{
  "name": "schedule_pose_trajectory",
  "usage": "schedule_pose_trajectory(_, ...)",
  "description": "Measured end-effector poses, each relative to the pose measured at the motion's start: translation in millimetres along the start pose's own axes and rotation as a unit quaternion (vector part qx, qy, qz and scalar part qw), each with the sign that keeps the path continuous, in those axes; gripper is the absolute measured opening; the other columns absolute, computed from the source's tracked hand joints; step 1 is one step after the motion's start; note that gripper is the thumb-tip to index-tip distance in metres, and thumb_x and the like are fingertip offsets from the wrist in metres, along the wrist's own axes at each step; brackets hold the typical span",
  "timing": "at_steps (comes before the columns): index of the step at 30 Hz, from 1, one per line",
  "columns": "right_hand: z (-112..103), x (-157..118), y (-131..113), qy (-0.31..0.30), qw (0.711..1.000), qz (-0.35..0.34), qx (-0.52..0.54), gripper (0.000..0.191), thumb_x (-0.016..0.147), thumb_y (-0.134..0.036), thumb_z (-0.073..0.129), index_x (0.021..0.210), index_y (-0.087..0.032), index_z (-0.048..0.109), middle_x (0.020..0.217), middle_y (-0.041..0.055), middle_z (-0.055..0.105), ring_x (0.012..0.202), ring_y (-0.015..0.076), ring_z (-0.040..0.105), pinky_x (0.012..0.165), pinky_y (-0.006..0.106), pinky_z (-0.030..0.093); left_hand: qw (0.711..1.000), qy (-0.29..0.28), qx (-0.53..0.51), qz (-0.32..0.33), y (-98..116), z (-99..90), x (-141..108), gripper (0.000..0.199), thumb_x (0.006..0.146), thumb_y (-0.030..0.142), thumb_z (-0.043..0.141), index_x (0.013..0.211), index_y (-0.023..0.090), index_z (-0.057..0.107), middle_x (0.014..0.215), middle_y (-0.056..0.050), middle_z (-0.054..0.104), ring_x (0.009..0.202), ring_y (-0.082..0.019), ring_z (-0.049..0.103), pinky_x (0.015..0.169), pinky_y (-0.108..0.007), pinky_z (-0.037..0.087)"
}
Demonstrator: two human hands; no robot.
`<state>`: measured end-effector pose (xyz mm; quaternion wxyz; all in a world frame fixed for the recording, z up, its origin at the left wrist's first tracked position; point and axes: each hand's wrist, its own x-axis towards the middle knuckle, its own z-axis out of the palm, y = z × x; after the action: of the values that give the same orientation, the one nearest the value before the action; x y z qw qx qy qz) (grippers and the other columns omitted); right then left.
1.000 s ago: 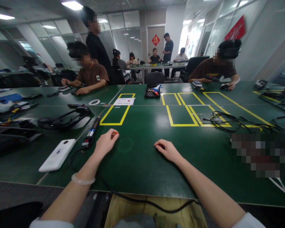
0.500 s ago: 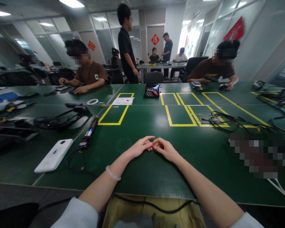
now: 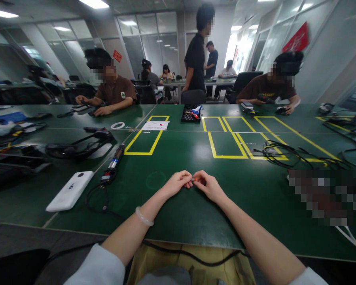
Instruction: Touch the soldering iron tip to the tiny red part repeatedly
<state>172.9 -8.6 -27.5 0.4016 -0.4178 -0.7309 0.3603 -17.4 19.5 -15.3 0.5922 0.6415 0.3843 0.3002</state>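
A tiny orange-and-grey piece [image 3: 194, 179] sits between my fingertips, above the green tabletop [image 3: 172, 221]; it is too small for me to tell its kind. My left hand [image 3: 178, 183], with a pale bangle [image 3: 144, 217] on its wrist, is closed, its thumb and forefinger pinched at the piece's left side. From the other side my right hand [image 3: 208, 185] pinches the piece between thumb and fingers. The two hands almost meet at the fingertips, which partly cover the piece.
Leftward lie a white numbered case [image 3: 69, 192], an electric screwdriver [image 3: 114, 163] with a cord, and a black headset [image 3: 80, 146]. Ahead are a black tray [image 3: 191, 114] and a paper sheet [image 3: 155, 125]. Black cables [image 3: 280, 150] lie at right. Seated people work across the table.
My left forefinger, stretched out before, has curled in against the thumb. More of the small piece shows between my hands. A standing person behind the table has moved right.
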Motion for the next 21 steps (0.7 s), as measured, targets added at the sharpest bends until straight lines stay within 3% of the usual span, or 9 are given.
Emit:
schedule_pose_trajectory(12, 0.3, 2.1, 3.1, 0.015, 0.999, 0.015, -0.027, 0.014, 0.084, -0.031, 0.059, 0.090, -0.018, 0.059, 0.075, -0.0002, 0.060, 0.063, 0.0117, 0.052, 0.059, 0.023, 0.041, 0.998, 0.024, 0.050, 0.041, 0.9, 0.8, -2.8, 0.022, 0.075, 0.026, 0.066, 0.092, 0.014, 0.057, 0.087, -0.003, 0.062, 0.077, -0.011, 0.057, 0.074, -0.026, 0.044)
schedule_pose_trajectory(21, 1.8, 2.4, 7.1, 0.010, 0.999, 0.010, -0.051, 0.014, 0.081, -0.025, 0.060, 0.093, -0.018, 0.061, 0.082, 0.0011, 0.063, 0.069, 0.0128, 0.056, 0.064, 0.025, 0.043, 0.997, 0.022, 0.061, 0.044, -7.2, -0.7, -0.6, 0.024, 0.074, 0.025, 0.067, 0.092, 0.014, 0.055, 0.091, -0.005, 0.062, 0.082, -0.013, 0.060, 0.079, -0.029, 0.046)
